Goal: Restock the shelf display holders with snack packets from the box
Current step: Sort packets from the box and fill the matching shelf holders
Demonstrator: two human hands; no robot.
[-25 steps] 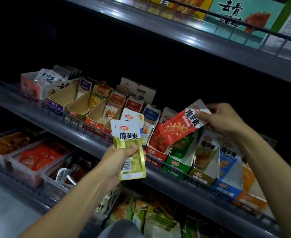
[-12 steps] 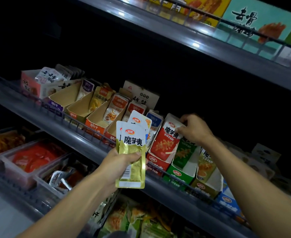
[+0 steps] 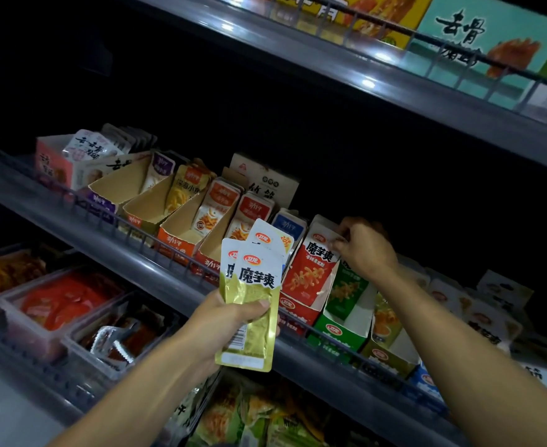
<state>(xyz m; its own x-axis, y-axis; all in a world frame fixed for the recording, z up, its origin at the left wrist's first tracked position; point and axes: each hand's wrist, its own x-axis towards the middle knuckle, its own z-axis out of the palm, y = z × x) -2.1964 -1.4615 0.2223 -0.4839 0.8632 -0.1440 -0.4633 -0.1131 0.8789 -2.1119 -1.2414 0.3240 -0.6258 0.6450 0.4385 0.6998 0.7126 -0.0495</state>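
My left hand [image 3: 225, 321] grips a fan of gold-and-white snack packets [image 3: 252, 301], held upright in front of the middle shelf. A red-and-white packet [image 3: 314, 269] stands in the red display holder [image 3: 294, 312]. My right hand [image 3: 364, 245] pinches that packet's top right corner. To the right stands a green holder [image 3: 339, 333] with green packets. Left of the red holder run several open cardboard holders [image 3: 181, 233] with orange, yellow and purple packets.
A wire rail [image 3: 130, 221] runs along the middle shelf's front edge. Clear plastic trays [image 3: 55, 317] of red snacks sit on the lower shelf at left. The upper shelf [image 3: 362, 79] carries large teal and yellow boxes. More packets lie at the bottom centre.
My right hand brought the red packet down from the air into the red holder and now holds its top corner. My left hand stayed put with its packets.
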